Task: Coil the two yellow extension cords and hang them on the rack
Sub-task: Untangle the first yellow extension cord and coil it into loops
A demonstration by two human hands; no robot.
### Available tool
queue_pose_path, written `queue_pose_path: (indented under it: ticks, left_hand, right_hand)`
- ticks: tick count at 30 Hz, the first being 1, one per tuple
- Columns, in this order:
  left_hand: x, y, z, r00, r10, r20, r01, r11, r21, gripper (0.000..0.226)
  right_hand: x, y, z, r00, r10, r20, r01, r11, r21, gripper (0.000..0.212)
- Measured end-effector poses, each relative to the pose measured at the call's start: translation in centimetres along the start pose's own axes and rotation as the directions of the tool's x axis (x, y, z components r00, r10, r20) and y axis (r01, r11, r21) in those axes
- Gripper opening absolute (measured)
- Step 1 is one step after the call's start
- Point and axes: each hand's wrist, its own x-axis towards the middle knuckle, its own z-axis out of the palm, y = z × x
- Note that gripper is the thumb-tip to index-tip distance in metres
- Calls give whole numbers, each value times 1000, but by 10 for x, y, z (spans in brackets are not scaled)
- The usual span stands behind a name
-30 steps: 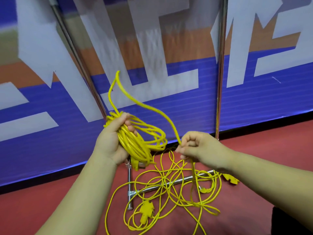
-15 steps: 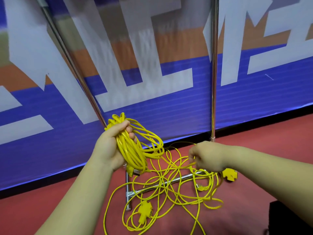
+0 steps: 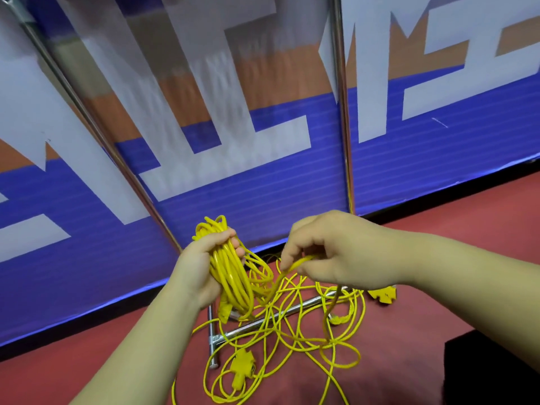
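Note:
My left hand (image 3: 198,264) grips a bundle of yellow cord loops (image 3: 233,276), held upright in front of me. My right hand (image 3: 336,249) pinches a strand of the same cord (image 3: 295,264) just right of the bundle. Below both hands a tangle of loose yellow cord (image 3: 292,340) lies on the red floor over the rack's chrome foot bars (image 3: 298,306). A yellow multi-outlet end (image 3: 242,366) lies in the tangle, and another yellow plug end (image 3: 382,295) shows beside my right wrist. Two chrome rack poles (image 3: 342,112) rise against the wall.
A blue, white and orange banner wall (image 3: 263,176) stands right behind the rack. A slanted chrome pole (image 3: 96,133) runs from upper left down to the foot. A dark object (image 3: 491,372) sits at the lower right on the red floor (image 3: 87,375).
My right hand dropped from a raised loop down to the tangle, then came back up close to the bundle with a fresh strand. The left hand kept its grip on the coil.

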Motion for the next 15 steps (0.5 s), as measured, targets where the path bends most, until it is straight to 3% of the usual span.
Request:
queue_pose_path:
  ticks: [5,9,15]
  left_hand:
    - [-1,-19,20,989,-113,92,105,991,81,24]
    - [-8,-34,44,969,-164,185,146,983,108,21]
    - [-20,-41,69,935,-225,276,203,974,104,35]
  right_hand:
    - [0,-3,-7,988,0,-157,31,981,193,14]
    - [2,8,-14,959,87,-271,29,918,396,11]
    - [0,29,-27,905,214,-368,4,860,510,17]
